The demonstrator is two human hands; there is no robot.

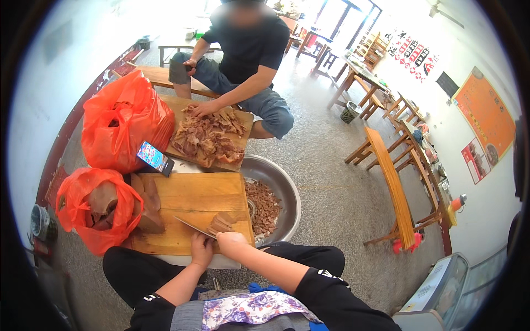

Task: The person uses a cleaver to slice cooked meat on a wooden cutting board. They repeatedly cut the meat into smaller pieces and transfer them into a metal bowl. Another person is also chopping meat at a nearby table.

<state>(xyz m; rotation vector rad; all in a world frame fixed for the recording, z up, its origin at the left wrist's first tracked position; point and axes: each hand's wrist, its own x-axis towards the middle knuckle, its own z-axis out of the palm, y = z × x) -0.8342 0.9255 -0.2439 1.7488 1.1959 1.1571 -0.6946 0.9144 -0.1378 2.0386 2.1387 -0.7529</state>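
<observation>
My right hand (232,245) grips the handle end of a knife (193,226). Its blade slants across the near part of a wooden cutting board (186,192). Just beyond the blade sits a small pile of sliced brown cooked meat (221,222). My left hand (201,250) is on the near side of the blade with its fingers bent close to it; what lies under them is hidden. Larger smooth brown pieces (150,217), possibly liver, rest at the board's left side, against an open red plastic bag (76,198) holding similar pieces.
A steel basin (293,202) with chopped meat (263,209) stands at the right. Opposite sits a person (252,49) holding a cleaver (179,72), one hand on meat (207,138) on another board (236,163). A phone (154,158) lies beside a large red bag (124,140). A bench (389,182) stands right.
</observation>
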